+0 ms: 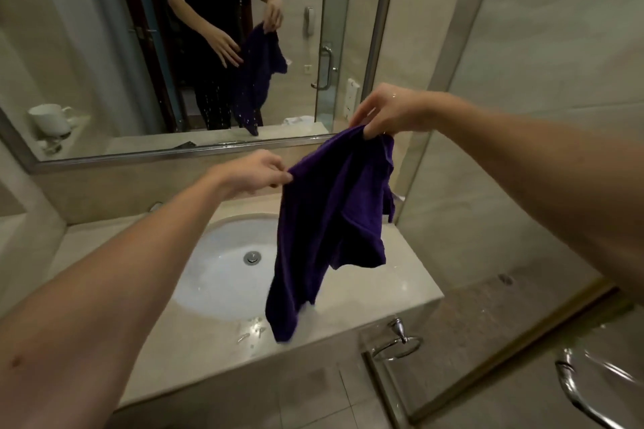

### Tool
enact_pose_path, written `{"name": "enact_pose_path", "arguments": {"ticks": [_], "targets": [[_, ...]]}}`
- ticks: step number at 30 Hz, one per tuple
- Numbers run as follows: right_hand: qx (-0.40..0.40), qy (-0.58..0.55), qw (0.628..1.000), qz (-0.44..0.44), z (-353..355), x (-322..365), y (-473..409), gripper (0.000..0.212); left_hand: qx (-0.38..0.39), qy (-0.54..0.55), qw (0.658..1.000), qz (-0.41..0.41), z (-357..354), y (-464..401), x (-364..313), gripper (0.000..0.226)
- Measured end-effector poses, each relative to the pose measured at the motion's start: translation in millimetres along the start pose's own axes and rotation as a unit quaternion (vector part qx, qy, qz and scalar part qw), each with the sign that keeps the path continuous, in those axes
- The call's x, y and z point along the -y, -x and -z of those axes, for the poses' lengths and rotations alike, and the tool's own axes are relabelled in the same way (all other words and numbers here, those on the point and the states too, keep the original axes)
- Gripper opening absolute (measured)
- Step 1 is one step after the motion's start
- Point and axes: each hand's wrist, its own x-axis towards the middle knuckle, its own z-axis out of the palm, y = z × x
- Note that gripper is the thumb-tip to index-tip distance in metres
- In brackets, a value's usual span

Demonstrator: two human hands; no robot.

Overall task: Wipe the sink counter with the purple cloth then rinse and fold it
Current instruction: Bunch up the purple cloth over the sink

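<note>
The purple cloth [327, 219] is held up in the air over the right side of the sink counter [376, 286]. Its top edge is pinched by the right hand [386, 113], whose fingers are curled down round a bunched corner. A second point on the cloth's upper left edge, lower than the right hand and to its left, is pinched between thumb and fingertips of the left hand [256, 172]. From these two grips the cloth is left hanging in loose folds, and its lowest tip is seen just at the counter's front edge, well below both hands; whether it touches the stone cannot be told.

Below the left hand, the white sink basin [223, 265] is set into the counter, with a metal drain [252, 258] at its middle. Water drops are scattered on the counter near the cloth's tip. Beyond both hands a wall mirror [104, 45] is mounted, and a white cup [48, 118] is reflected in it. Below the right forearm, a chrome towel ring [397, 341] is fixed to the counter's side.
</note>
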Motion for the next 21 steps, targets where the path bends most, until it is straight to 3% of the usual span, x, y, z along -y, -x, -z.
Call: {"name": "enact_pose_path", "arguments": {"ticks": [4,6,9,11,14,15,17,18,21], "targets": [[-0.019,0.100,0.995,-0.004,18,-22,8,0.016,-0.080,0.072,0.994,-0.006,12,2,-20,0.010],[-0.029,0.065,0.997,-0.011,20,-36,10,0.020,-0.144,0.088,0.986,-0.018,16,0,-38,0.009],[-0.057,-0.204,0.977,-0.034,-6,-56,9,0.024,-0.211,0.202,0.956,0.020,4,-9,-61,0.008],[-0.060,-0.411,0.907,-0.069,-43,-65,4,0.023,-0.219,0.288,0.932,0.029,-18,-15,-77,0.016],[0.005,-0.573,0.816,-0.077,-87,-65,-6,0.049,-0.104,0.378,0.920,0.013,-51,-16,-103,0.017],[0.012,-0.603,0.794,-0.078,-93,-62,-9,0.061,-0.043,0.372,0.927,0.005,-57,-15,-107,0.020],[-0.006,-0.616,0.783,-0.080,-94,-56,-10,0.057,0.018,0.318,0.948,-0.014,-59,-17,-108,0.023],[-0.021,-0.610,0.788,-0.083,-93,-55,-11,0.045,-0.002,0.278,0.960,-0.023,-55,-18,-106,0.024],[-0.032,-0.591,0.802,-0.085,-86,-51,-15,0.025,-0.178,0.136,0.974,-0.016,-41,-23,-84,0.028]]}}
